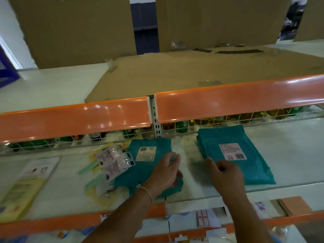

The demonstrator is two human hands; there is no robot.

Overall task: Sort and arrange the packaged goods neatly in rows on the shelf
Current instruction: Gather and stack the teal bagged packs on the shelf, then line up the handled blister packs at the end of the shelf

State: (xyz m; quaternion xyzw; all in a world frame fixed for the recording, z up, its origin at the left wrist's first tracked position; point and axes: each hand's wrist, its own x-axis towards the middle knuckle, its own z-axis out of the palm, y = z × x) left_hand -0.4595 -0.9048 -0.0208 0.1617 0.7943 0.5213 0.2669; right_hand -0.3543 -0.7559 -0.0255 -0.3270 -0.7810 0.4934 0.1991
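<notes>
left hand rests over the loose teal packet near the middle of the shelf, fingers loosely curled, grip on nothing that shows. right hand lies at the near left corner of the teal stack, fingertips against its edge; whether they pinch a packet cannot be told. the stack sits squared toward the back edge, probably the row being built. clear pouches and a yellow packet lie unsorted toward the left end.

teal packets by the right fingers, white labels; orange shelf edge, pale yellow pouch far left of the fingers
</notes>
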